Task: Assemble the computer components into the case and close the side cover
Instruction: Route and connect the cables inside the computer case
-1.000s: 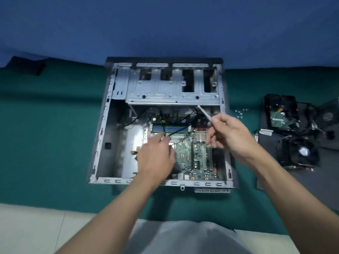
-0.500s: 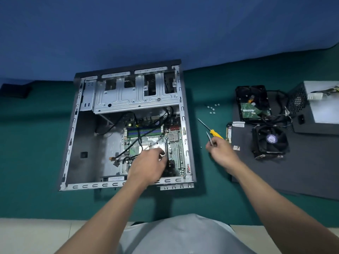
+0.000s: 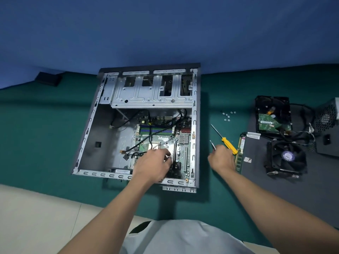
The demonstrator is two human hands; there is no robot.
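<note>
L hand (image 3: 154, 162): inside case (image 3: 86, 129), fingers bent down onto motherboard (image 3: 183, 142) near CPU socket. Fingertips are hidden, so I cannot tell if they pinch anything.
R hand (image 3: 222, 158): over green mat, right of case, fingers closed round thin metal tool (image 3: 212, 144), tip pointing away and left, just beside yellow screwdriver (image 3: 227, 143).
Case: flat on its side, open face up, long axis running away from me, drive bays at far end.
</note>
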